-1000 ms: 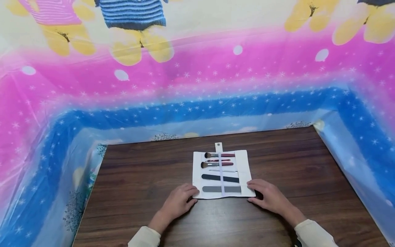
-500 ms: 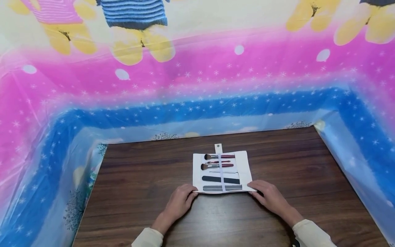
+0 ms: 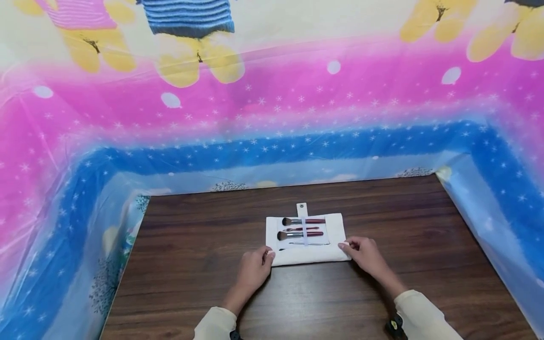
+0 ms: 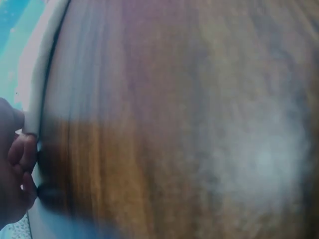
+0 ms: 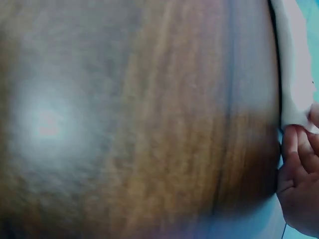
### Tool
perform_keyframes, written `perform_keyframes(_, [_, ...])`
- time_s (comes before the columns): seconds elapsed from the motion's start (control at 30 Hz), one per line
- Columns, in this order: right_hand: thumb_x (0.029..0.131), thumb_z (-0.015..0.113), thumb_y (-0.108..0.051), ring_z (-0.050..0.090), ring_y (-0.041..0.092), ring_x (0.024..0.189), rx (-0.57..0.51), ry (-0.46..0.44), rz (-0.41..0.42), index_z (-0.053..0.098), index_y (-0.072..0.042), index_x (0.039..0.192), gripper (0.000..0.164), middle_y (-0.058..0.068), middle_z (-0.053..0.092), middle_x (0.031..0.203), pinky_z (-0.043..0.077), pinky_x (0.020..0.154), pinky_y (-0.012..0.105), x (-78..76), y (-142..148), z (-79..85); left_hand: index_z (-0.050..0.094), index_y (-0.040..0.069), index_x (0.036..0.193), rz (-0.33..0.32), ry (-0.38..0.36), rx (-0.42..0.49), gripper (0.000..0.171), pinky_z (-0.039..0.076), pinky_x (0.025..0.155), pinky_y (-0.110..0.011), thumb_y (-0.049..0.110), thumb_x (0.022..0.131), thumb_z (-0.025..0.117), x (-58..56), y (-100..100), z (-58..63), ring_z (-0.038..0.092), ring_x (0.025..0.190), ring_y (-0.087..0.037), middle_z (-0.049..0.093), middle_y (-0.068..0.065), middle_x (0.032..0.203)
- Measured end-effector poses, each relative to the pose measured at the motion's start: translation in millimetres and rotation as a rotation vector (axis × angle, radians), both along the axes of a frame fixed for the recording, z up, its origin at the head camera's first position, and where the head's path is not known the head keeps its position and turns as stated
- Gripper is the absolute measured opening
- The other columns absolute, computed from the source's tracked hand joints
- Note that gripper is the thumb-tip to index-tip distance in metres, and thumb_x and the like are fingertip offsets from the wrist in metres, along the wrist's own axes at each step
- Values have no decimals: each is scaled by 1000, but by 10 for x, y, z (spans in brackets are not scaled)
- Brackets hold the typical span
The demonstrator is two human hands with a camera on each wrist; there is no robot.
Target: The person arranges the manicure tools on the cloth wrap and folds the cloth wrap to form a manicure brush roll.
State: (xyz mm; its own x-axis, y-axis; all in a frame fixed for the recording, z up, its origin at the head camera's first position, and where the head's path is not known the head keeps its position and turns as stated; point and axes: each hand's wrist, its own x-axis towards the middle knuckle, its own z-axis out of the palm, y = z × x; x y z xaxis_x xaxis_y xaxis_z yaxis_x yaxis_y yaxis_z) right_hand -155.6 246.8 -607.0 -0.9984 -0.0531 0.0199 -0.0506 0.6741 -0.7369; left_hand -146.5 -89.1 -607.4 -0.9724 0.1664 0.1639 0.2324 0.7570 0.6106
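Note:
A white fabric tool roll (image 3: pixel 312 256) lies on the table with its near edge folded over. My left hand (image 3: pixel 253 270) pinches its near left corner, and my right hand (image 3: pixel 369 256) pinches the near right one. Inside, two makeup brushes (image 3: pixel 312 221) with red handles, a thin red tool (image 3: pixel 302 229) and a slender pale tool (image 3: pixel 312 243) lie under a clear strap (image 3: pixel 304 231). A dark tip shows just beyond the fold; the flat files are hidden beneath it. Both wrist views catch the roll's pale edge (image 4: pixel 37 84) in the fingers.
A snap tab (image 3: pixel 301 208) sticks out from the roll's far side. The brown wood-grain table (image 3: pixel 204 226) extends around it. Patterned pink and blue cloth (image 3: pixel 272 146) hangs behind and along both sides of the table.
My hands have lifted the roll's near edge and folded it away from me, covering the grey file and nearly all of the black one. Both hands now pinch the folded part's corners.

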Motion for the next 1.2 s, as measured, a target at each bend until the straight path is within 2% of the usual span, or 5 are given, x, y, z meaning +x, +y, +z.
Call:
perform_keyframes(0.17, [85, 82, -12, 53, 4, 73, 51, 235, 23, 75, -9, 93, 10, -3, 65, 80, 45, 65, 22, 31, -16, -81, 73, 11, 102, -28, 183, -31, 13, 49, 65, -28, 17, 90, 75, 27, 11, -70, 58, 70, -11, 64, 2, 79])
perform_keyframes(0.33, [73, 86, 4, 62, 11, 87, 153, 570, 194, 77, -12, 87, 23, -2, 72, 90, 52, 76, 27, 42, -5, -116, 76, 13, 100, -220, 459, -105, 18, 54, 81, -38, 5, 84, 78, 35, -5, -88, 68, 95, -20, 73, -2, 101])
perform_keyframes(0.47, [73, 85, 3, 68, 14, 89, 213, 654, 297, 79, -9, 94, 24, 1, 76, 94, 56, 78, 31, 68, 31, -123, 77, 12, 104, -354, 560, -206, 23, 54, 83, -36, 4, 83, 75, 44, -13, -59, 70, 99, -17, 75, 0, 104])
perform_keyframes(0.87, [83, 82, -17, 66, 28, 124, 384, 477, 390, 64, -10, 137, 57, 11, 66, 138, 55, 98, 48, 151, 209, -228, 63, 11, 139, -417, 291, -280, 47, 53, 102, -43, 19, 93, 70, -7, -186, -117, 65, 127, -21, 68, -7, 137])
perform_keyframes(1.2, [88, 79, -10, 68, 26, 118, 235, 352, 316, 66, -11, 133, 47, 9, 71, 128, 55, 96, 46, 52, 183, -233, 70, 14, 122, -259, 142, 33, 25, 54, 92, -41, 20, 98, 67, -87, -136, -159, 71, 109, -18, 76, -3, 117])
